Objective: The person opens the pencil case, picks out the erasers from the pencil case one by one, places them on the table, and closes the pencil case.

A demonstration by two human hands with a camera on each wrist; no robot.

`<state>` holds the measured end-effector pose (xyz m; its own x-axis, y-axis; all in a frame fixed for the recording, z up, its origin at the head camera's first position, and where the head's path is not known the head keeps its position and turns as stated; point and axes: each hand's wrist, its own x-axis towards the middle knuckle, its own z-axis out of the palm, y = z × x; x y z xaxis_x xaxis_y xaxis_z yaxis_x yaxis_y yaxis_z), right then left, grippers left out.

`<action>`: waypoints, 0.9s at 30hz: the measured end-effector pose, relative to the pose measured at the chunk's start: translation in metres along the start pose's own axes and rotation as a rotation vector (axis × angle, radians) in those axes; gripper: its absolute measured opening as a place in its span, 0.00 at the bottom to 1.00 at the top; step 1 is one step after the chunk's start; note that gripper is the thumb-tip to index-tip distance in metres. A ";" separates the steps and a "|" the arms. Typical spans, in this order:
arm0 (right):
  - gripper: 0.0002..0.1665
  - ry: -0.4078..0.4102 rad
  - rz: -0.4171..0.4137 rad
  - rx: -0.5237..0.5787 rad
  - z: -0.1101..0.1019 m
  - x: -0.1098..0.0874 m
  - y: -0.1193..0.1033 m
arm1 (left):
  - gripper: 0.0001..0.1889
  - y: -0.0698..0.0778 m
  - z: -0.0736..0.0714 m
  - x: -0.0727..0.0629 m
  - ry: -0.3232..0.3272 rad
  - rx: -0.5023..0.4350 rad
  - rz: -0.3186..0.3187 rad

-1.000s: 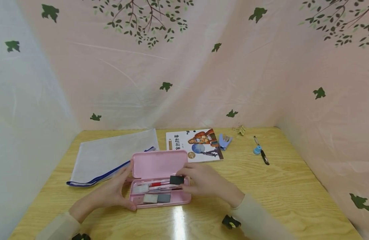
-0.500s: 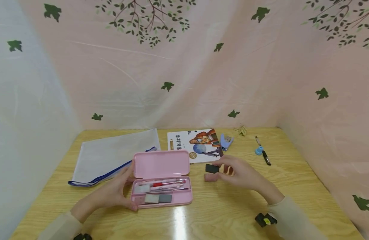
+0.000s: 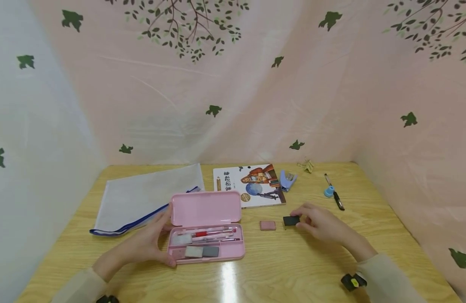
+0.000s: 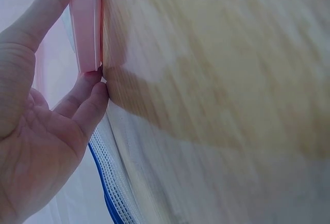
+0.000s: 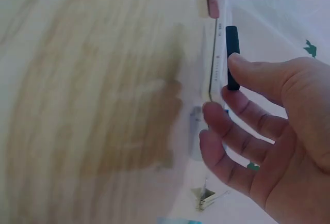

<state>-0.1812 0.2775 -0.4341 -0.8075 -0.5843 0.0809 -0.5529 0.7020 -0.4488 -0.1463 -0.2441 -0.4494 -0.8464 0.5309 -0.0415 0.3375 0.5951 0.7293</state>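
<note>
My left hand [image 3: 149,243] holds the left end of an open pink pencil case [image 3: 233,252], thumb at the front corner and fingers by the raised lid. The left wrist view shows its fingertips against the edge of the pencil case [image 4: 85,28]. Inside the case lie several pens [image 3: 208,232], a whitish eraser in the rear compartment, and pink, white and grey [image 3: 210,251] erasers in the front one. To the right, my right hand [image 3: 324,225] pinches a black eraser [image 5: 233,53] between thumb and fingertip, just above the table. A pink eraser [image 3: 267,225] lies on the table beside it.
Behind the case are a white mesh zip pouch [image 3: 142,193] with blue trim and a picture book [image 3: 252,185]. A blue stapler-like tool [image 3: 287,181], a gold binder clip [image 3: 308,166], a small blue item [image 3: 329,192] and a black pen [image 3: 338,201] lie farther right.
My right hand has carried the black eraser out of the case to the right and lowered it near the table. The pink eraser on the table has come into view. My left hand stays put.
</note>
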 end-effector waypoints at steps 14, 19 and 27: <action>0.16 -0.028 0.062 -0.048 0.007 -0.003 0.014 | 0.78 -0.003 0.003 0.001 0.022 -0.010 0.011; 0.20 -0.046 0.094 -0.031 0.006 -0.004 0.013 | 0.79 -0.004 0.003 -0.001 0.016 -0.010 -0.018; 0.22 0.012 0.086 -0.021 0.000 -0.006 -0.003 | 0.78 -0.003 0.002 0.002 0.008 -0.026 -0.017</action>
<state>-0.1749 0.2791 -0.4335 -0.8544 -0.5169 0.0533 -0.4858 0.7580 -0.4353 -0.1484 -0.2433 -0.4528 -0.8552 0.5160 -0.0491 0.3121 0.5883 0.7460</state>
